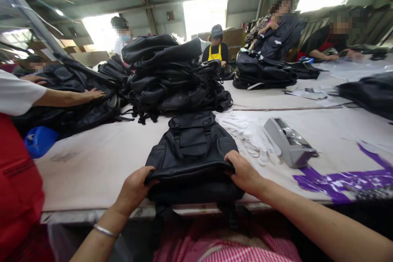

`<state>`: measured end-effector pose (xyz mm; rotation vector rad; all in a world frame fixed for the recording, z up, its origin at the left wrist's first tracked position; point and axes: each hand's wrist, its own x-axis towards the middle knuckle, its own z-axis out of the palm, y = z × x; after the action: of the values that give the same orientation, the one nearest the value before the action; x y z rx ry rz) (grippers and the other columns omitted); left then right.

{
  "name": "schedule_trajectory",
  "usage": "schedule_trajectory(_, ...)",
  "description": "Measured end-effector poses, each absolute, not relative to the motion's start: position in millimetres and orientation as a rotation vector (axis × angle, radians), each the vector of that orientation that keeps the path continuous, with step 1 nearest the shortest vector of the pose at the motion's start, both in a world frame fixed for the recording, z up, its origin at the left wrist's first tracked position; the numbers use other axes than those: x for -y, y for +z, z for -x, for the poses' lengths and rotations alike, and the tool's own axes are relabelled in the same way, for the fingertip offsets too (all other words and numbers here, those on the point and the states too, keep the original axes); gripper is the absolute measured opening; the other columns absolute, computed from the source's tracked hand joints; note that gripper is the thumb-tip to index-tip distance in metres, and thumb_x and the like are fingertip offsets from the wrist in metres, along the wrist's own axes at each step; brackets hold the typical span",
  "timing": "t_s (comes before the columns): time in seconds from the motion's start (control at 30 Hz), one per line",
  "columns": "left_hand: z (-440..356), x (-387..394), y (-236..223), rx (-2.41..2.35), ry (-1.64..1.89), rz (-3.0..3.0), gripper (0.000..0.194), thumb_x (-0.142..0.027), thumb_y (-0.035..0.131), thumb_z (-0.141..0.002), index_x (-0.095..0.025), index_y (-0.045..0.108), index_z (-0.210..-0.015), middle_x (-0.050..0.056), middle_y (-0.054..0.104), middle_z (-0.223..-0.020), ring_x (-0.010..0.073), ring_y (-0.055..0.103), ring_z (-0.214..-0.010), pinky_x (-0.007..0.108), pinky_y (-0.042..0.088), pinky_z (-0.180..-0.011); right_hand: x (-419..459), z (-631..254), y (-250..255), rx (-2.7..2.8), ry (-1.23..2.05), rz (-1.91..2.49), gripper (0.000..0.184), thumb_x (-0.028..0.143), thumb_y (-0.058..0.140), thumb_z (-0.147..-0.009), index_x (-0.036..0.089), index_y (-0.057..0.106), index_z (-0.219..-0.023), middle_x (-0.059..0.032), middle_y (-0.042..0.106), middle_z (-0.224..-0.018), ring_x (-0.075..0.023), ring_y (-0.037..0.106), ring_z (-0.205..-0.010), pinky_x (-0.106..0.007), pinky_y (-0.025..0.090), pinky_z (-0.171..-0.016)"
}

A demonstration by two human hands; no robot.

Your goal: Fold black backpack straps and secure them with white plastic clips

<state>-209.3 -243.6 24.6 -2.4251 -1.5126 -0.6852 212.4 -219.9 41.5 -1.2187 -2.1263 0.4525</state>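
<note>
A black backpack lies at the near edge of the table, its flap end pointing away from me and two straps hanging over the edge. My left hand grips its near left corner, thumb on top and fingers tucked beneath. At the near right corner, my right hand holds the backpack in the same way. Just right of it lie many white strips in a loose heap. A grey tape dispenser stands beyond those strips.
A tall pile of black backpacks rises behind mine. At left, a co-worker's arm reaches over more bags, near a blue container. Purple tape sticks to the table at right. Other people work across the table.
</note>
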Motion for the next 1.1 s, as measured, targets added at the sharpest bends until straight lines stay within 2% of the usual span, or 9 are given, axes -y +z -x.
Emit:
schedule_trajectory(0.2, 202.3, 251.5, 13.6, 1.395, -0.737, 2.285, 0.022, -0.025, 0.049, -0.091, -0.015, 0.054, -0.109, 0.01, 0.067, -0.094, 0.0223, 0.065, -0.087, 0.036, 0.055, -0.08, 204.2, -215.4, 17.1, 2.259, 0.031, 0.86, 0.029, 0.005, 0.043, -0.078, 0.018, 0.051, -0.103, -0.0118, 0.054, -0.101, -0.0238, 0.053, -0.096, -0.038, 0.051, -0.082)
schedule_trajectory(0.3, 192.7, 256.0, 32.1, 1.502, -0.575, 2.266, 0.027, -0.031, 0.055, -0.088, -0.014, 0.057, -0.109, 0.011, 0.065, -0.093, 0.0252, 0.064, -0.087, 0.04, 0.055, -0.078, 203.9, -218.2, 10.9, 2.251, -0.042, 0.845, 0.03, 0.007, 0.043, -0.079, 0.017, 0.052, -0.106, -0.0133, 0.055, -0.105, -0.0244, 0.053, -0.1, -0.039, 0.052, -0.086)
schedule_trajectory(0.43, 151.8, 262.3, 81.0, 1.51, -0.442, 2.314, 0.05, -0.034, 0.069, -0.077, -0.014, 0.055, -0.121, 0.017, 0.058, -0.121, 0.0343, 0.053, -0.117, 0.051, 0.045, -0.098, 205.9, -217.2, 8.3, 2.269, -0.087, 0.855, 0.031, 0.005, 0.043, -0.079, 0.015, 0.053, -0.107, -0.0145, 0.056, -0.107, -0.0246, 0.054, -0.101, -0.039, 0.053, -0.087)
schedule_trajectory(0.53, 100.6, 261.0, 104.5, 1.338, -0.375, 2.513, 0.056, -0.027, 0.07, -0.077, -0.022, 0.051, -0.13, 0.011, 0.051, -0.136, 0.0324, 0.04, -0.133, 0.052, 0.034, -0.11, 204.9, -216.1, 7.3, 2.271, -0.098, 0.872, 0.031, 0.006, 0.043, -0.081, 0.016, 0.054, -0.108, -0.0146, 0.057, -0.108, -0.0246, 0.055, -0.102, -0.041, 0.053, -0.087)
schedule_trajectory(0.6, 69.0, 256.2, 106.0, 1.255, -0.295, 2.605, 0.056, -0.02, 0.065, -0.08, -0.021, 0.048, -0.133, 0.011, 0.056, -0.132, 0.03, 0.046, -0.128, 0.048, 0.039, -0.107, 203.5, -217.0, 8.1, 2.265, -0.094, 0.875, 0.03, 0.007, 0.043, -0.082, 0.015, 0.054, -0.109, -0.0152, 0.058, -0.108, -0.0252, 0.056, -0.102, -0.042, 0.053, -0.087)
schedule_trajectory(0.67, 47.2, 251.4, 99.7, 1.278, -0.181, 2.617, 0.055, -0.01, 0.056, -0.083, -0.017, 0.046, -0.136, 0.011, 0.067, -0.109, 0.0254, 0.064, -0.102, 0.041, 0.053, -0.088, 204.5, -220.1, 11.6, 2.251, -0.083, 0.894, 0.03, 0.011, 0.046, -0.084, 0.013, 0.054, -0.113, -0.0167, 0.058, -0.111, -0.0264, 0.056, -0.105, -0.043, 0.053, -0.088)
schedule_trajectory(0.77, 35.2, 249.4, 88.4, 1.358, -0.082, 2.593, 0.053, -0.002, 0.048, -0.082, -0.012, 0.046, -0.134, 0.006, 0.069, -0.083, 0.0204, 0.066, -0.07, 0.033, 0.056, -0.063, 220.0, -226.1, 21.9, 2.18, -0.153, 0.975, 0.04, 0.017, 0.053, -0.087, 0.011, 0.05, -0.126, -0.0202, 0.055, -0.123, -0.0303, 0.052, -0.117, -0.048, 0.049, -0.095)
schedule_trajectory(0.93, 39.7, 252.3, 83.0, 1.405, -0.223, 2.648, 0.021, -0.006, 0.049, -0.084, -0.016, 0.062, -0.097, 0.004, 0.068, -0.08, 0.019, 0.066, -0.072, 0.031, 0.056, -0.068, 275.0, -216.5, 39.9, 2.437, -0.055, 0.651, 0.047, 0.016, 0.056, -0.088, 0.014, 0.048, -0.135, -0.0143, 0.056, -0.133, -0.0272, 0.044, -0.131, -0.045, 0.038, -0.109)
schedule_trajectory(1.1, 43.5, 246.6, 76.7, 1.241, -0.484, 2.602, 0.026, -0.006, 0.046, -0.086, -0.015, 0.062, -0.104, 0.009, 0.071, -0.095, 0.0198, 0.068, -0.085, 0.034, 0.058, -0.077, 275.9, -190.4, 42.0, 2.753, 0.429, 0.713, 0.07, 0.054, 0.052, -0.09, 0.015, 0.037, -0.146, -0.0155, 0.041, -0.148, -0.0297, 0.035, -0.138, -0.048, 0.027, -0.115)
